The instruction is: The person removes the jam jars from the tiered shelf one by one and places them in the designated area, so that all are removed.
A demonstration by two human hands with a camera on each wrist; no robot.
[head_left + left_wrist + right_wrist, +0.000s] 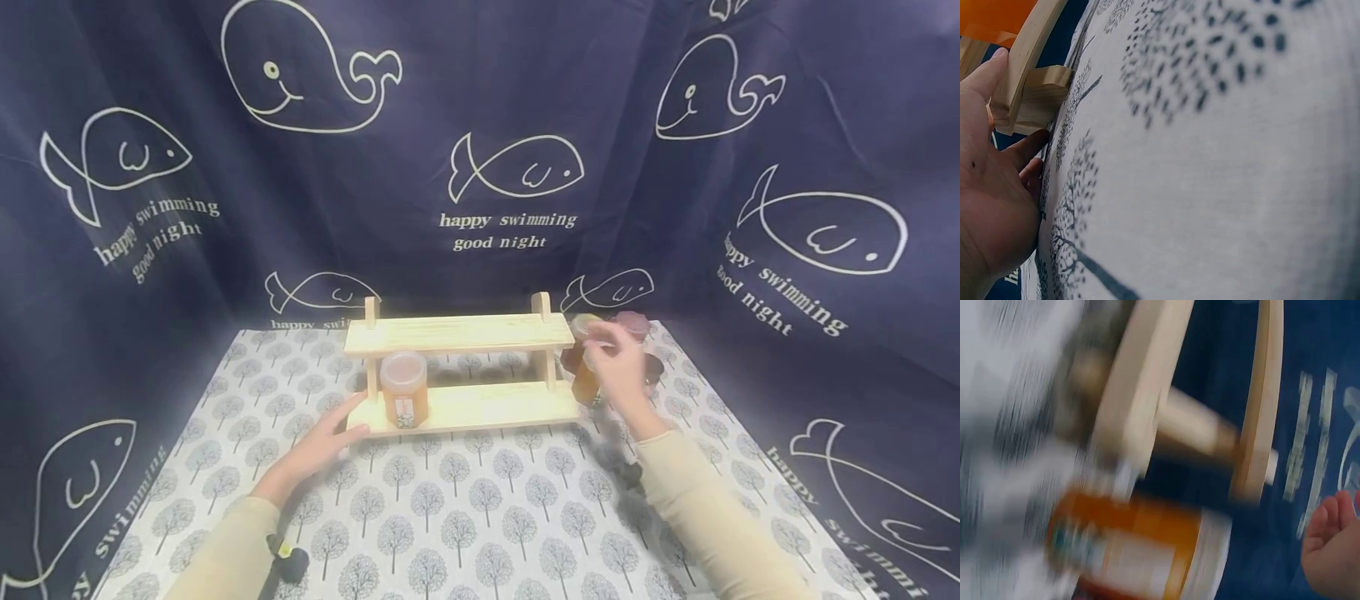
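Observation:
A two-tier wooden rack (480, 404) stands on the cloth, with an orange jar (405, 392) at the left of its lower board. My left hand (326, 437) touches the left end of that board. In the left wrist view its thumb (991, 72) rests along the wood's edge, the other fingers loosely bent below. My right hand (621, 367) is over a group of jars beside the rack's right end. An orange jar (1135, 547) with a pale lid, blurred in the right wrist view, stands apart from the bent fingers (1332, 519) there.
Behind and around the right hand are a jar with a greenish lid (585, 323), a pink-topped jar (632, 323) and a dark round item (654, 369). A tree-print cloth (465, 517) covers the table. Dark blue curtains (517, 100) enclose its back and sides.

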